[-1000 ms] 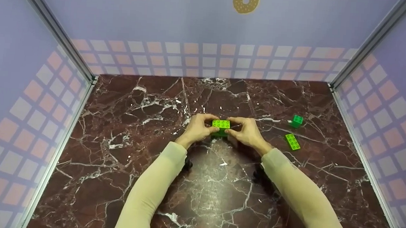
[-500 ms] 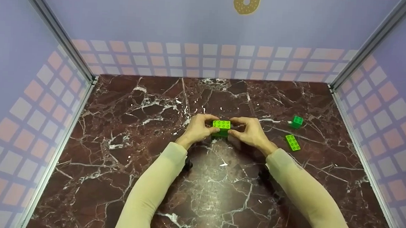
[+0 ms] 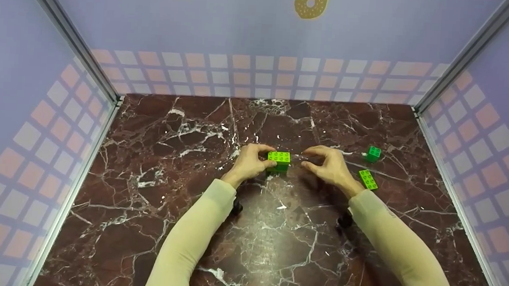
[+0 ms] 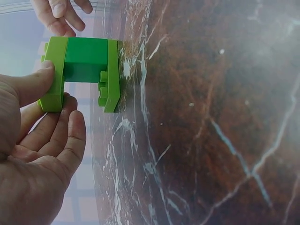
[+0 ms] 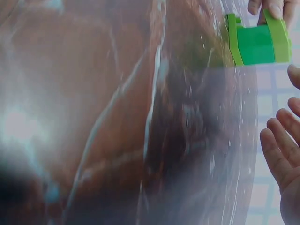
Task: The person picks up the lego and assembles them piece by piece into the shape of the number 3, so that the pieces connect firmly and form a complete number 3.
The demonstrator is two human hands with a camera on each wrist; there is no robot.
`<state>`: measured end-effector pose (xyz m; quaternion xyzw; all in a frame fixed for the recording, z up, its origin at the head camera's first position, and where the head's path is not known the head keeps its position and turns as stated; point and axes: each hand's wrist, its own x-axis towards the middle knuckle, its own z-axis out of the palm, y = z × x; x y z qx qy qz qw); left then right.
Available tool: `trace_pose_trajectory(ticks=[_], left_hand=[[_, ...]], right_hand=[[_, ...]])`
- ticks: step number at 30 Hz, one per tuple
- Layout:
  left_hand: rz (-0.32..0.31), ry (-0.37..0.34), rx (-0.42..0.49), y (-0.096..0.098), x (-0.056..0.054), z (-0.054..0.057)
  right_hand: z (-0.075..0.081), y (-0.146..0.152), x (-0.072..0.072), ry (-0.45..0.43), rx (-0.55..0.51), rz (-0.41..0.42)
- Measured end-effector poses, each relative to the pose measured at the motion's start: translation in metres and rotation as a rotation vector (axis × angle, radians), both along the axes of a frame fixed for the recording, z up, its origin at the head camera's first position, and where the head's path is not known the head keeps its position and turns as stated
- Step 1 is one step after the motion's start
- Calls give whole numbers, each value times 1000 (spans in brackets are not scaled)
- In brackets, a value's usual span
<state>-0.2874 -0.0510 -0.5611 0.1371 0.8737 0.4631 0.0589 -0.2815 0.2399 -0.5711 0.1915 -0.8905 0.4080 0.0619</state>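
Note:
In the middle of the table stands a small stack of toy building bricks. Its top is a lime brick (image 3: 279, 156) with studs. Under its right end is a darker green brick (image 4: 86, 58), and a lime studded plate (image 4: 112, 75) forms the base on the table. A gap separates top from base on the left side. My left hand (image 3: 249, 162) pinches the left end of the top lime brick between thumb and fingers. My right hand (image 3: 330, 166) is apart from the stack on its right, holding nothing, with thumb and fingers spread.
To the right on the marble-patterned table (image 3: 143, 224) lie a loose green brick (image 3: 373, 154) with a few studs and, nearer, a loose lime plate (image 3: 368, 180). Purple panels with a checked border (image 3: 263, 73) enclose the table at the back and both sides.
My right hand has let go of the stack's right end and moved away to the right, its fingers spreading. The left hand stays on the stack, which stands in nearly the same place.

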Motion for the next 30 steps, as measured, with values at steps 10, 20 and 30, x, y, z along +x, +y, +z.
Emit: trace_pose_trajectory(ticks=[10,20,30], left_hand=[[-28,18,10,0,0,0],[-14,11,4,0,-1,-1],[-20,9,12,-1,0,-1]], right_hand=[[5,34,3,-22,-50,-88],[0,65,2,24,-13,-212],[-1,103,10,33,-16,-330]])
